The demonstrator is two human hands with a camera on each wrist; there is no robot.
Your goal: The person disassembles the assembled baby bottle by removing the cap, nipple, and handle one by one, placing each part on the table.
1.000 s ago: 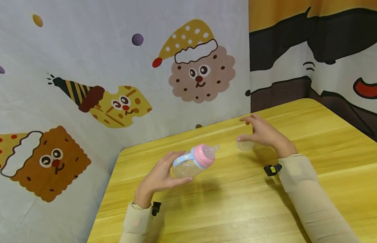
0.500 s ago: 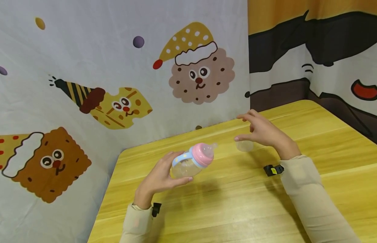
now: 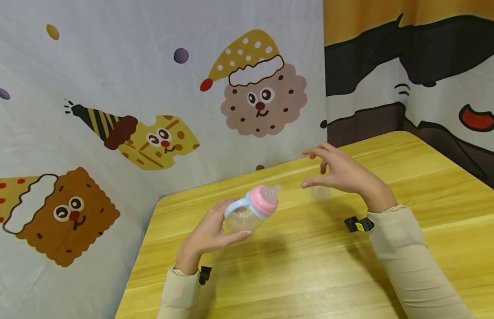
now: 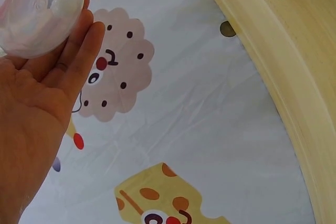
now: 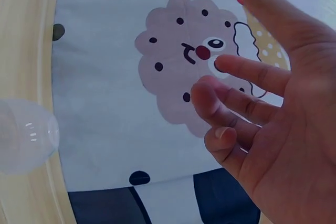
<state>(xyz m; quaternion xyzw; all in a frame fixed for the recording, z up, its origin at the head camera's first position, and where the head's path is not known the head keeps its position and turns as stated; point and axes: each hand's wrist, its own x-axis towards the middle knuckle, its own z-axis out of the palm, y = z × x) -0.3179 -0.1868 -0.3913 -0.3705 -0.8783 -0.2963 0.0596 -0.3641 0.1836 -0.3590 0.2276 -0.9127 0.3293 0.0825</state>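
A clear baby bottle (image 3: 244, 220) with a pink collar, a pale blue handle and a clear nipple is tilted above the table, nipple pointing up and right. My left hand (image 3: 209, 230) grips it around the body, thumb along the near side. The left wrist view shows the bottle's rounded clear base (image 4: 44, 19) against the fingers. My right hand (image 3: 344, 173) hovers further right with bent, spread fingers and nothing in them. Just below its thumb, a clear dome-shaped cap (image 3: 321, 192) sits on the table; the right wrist view shows that cap (image 5: 26, 137) apart from the hand.
The yellow wood-grain table (image 3: 310, 266) runs back to a white wall cloth (image 3: 151, 66) printed with cartoon biscuits and cheese. A second cloth (image 3: 366, 119) with black and orange shapes hangs at the right. Both wrists carry small black cameras.
My right hand has lifted slightly and shifted left, away from the clear cap, which stays on the table. The bottle in my left hand has tipped a little more upright.
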